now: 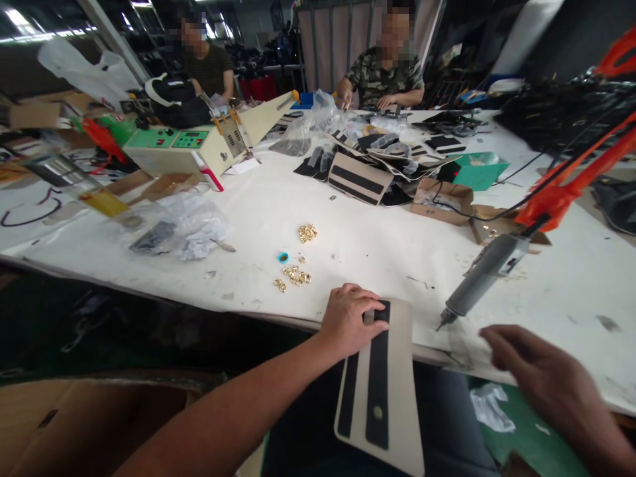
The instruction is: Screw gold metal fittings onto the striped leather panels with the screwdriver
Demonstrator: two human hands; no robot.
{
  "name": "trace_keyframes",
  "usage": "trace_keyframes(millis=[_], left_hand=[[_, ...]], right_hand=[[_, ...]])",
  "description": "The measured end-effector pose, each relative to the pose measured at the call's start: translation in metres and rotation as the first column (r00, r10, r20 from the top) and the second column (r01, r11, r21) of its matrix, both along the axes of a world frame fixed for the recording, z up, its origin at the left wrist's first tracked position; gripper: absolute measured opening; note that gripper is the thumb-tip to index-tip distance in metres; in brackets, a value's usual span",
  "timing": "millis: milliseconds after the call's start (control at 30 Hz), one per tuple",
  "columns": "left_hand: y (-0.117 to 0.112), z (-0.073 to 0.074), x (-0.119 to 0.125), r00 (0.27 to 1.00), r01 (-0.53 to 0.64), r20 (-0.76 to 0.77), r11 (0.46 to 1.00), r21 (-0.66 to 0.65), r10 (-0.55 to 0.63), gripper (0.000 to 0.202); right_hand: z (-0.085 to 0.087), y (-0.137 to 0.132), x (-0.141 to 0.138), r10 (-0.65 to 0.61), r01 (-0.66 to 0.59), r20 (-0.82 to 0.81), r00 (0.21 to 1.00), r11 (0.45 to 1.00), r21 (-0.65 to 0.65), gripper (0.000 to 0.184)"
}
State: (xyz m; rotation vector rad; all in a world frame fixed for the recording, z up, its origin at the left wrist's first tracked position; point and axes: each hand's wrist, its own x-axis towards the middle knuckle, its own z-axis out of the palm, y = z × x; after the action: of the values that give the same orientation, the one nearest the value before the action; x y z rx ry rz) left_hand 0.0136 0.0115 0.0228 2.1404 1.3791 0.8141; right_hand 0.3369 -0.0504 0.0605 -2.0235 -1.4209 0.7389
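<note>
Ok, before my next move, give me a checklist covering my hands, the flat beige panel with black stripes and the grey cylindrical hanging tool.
1. Left hand on the beige panel: ok, at its far end.
2. Panel wholly on the white-topped table: not ok, it juts past the near edge.
3. Right hand apart from the grey tool: ok, a gap shows.
4. Right hand empty: cannot tell, its fingers are blurred.
5. Small, shiny gold-coloured pieces in view: ok, loose on the table.
6. Round gold-toned spot on the panel firmly fixed: cannot tell.
</note>
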Motion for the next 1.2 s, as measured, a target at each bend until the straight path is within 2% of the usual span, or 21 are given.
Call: trace_keyframes(millis=[33, 100, 167, 233, 367, 533, 733, 967, 1200], left_hand=[[0.000, 0.000, 0.000, 1.000, 0.000, -0.001, 1.000, 0.008, 0.000, 0.028], [0.000, 0.001, -0.001, 1.000, 0.002, -0.013, 1.000, 0.023, -0.001, 0.029], [-0.001, 0.001, -0.001, 1.000, 0.011, -0.028, 0.999, 0.030, -0.010, 0.030], [-0.001, 0.000, -0.002, 0.999, 0.020, -0.037, 0.999, 0.032, -0.018, 0.030], [-0.002, -0.004, -0.003, 0.999, 0.029, -0.034, 0.999, 0.039, -0.028, 0.029], [-0.002, -0.006, -0.003, 0.999, 0.030, -0.034, 0.999, 0.032, -0.029, 0.028], [-0.002, -0.004, -0.002, 0.999, 0.029, -0.027, 0.999, 0.037, -0.028, 0.028], [-0.002, -0.005, -0.002, 0.999, 0.028, -0.016, 0.999, 0.042, -0.028, 0.031], [-0.002, -0.005, -0.002, 0.999, 0.037, -0.017, 0.999, 0.030, -0.037, 0.031]], right_hand=[[0.000, -0.005, -0.029, 0.151, -0.150, -0.067, 0.986, 0.988, 0.025, 0.039], [-0.004, 0.000, -0.078, 0.343, -0.338, -0.091, 0.935, 0.939, 0.066, 0.036], [-0.010, 0.016, -0.110, 0.456, -0.450, -0.074, 0.887, 0.889, 0.085, 0.033], [-0.016, 0.035, -0.124, 0.510, -0.507, -0.027, 0.860, 0.859, 0.073, 0.031], [-0.024, 0.055, -0.126, 0.556, -0.558, 0.101, 0.825, 0.830, -0.008, 0.028], [-0.027, 0.054, -0.125, 0.537, -0.538, 0.163, 0.828, 0.842, -0.041, 0.026], [-0.025, 0.055, -0.130, 0.441, -0.432, 0.148, 0.885, 0.897, -0.091, 0.025], [-0.014, 0.055, -0.132, 0.429, -0.424, 0.027, 0.903, 0.900, -0.104, 0.030], [-0.016, 0.058, -0.131, 0.386, -0.386, -0.031, 0.922, 0.915, -0.115, 0.034]])
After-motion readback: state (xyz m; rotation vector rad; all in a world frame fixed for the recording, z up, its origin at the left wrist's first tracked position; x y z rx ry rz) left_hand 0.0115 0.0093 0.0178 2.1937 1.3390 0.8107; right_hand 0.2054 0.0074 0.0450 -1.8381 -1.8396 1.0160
